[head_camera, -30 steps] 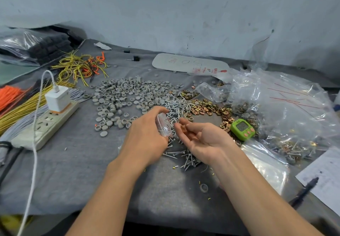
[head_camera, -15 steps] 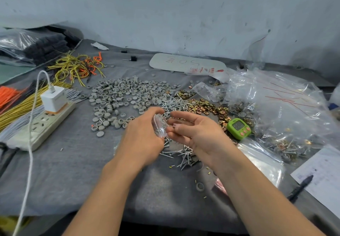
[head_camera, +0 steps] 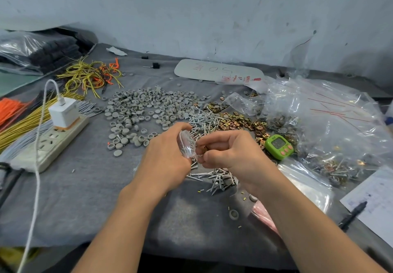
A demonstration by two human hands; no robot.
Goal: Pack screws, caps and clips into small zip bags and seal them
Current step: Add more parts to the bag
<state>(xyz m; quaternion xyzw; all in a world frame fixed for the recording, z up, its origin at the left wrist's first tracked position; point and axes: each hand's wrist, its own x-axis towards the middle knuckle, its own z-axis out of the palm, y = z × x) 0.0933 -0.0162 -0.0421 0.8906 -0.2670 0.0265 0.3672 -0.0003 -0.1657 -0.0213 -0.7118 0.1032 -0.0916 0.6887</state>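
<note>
Grey cloth-covered tabletop (head_camera: pixel 85 198) against a scuffed white wall (head_camera: pixel 191 6). Loose stock lies in front of me: grey caps (head_camera: pixel 144 106) left of centre, screws (head_camera: pixel 204 119) in the middle, brass clips (head_camera: pixel 236 121) to their right, green timer (head_camera: pixel 278 146) just beside the clips.

My left hand (head_camera: pixel 168 162) grips the small zip bag (head_camera: pixel 187 145), fingers curled round it, mouth turned toward my right. The bag is up in the air above the nearer screws, not on the tabletop.

My right hand (head_camera: pixel 231 155) is what changed. A second ago it lay palm-up and loosely open with a clip on it. Half a second ago its fingers reached flat toward the bag. Now they are curled and pinched together right at the bag mouth, touching the plastic. Something brass-coloured shows at the fingertips, likely one of the brass clips, but it is too small to be sure.

My read: the clip is going in now, so this bag is mid-fill and not sealed. Glare hides what is already inside.
</note>
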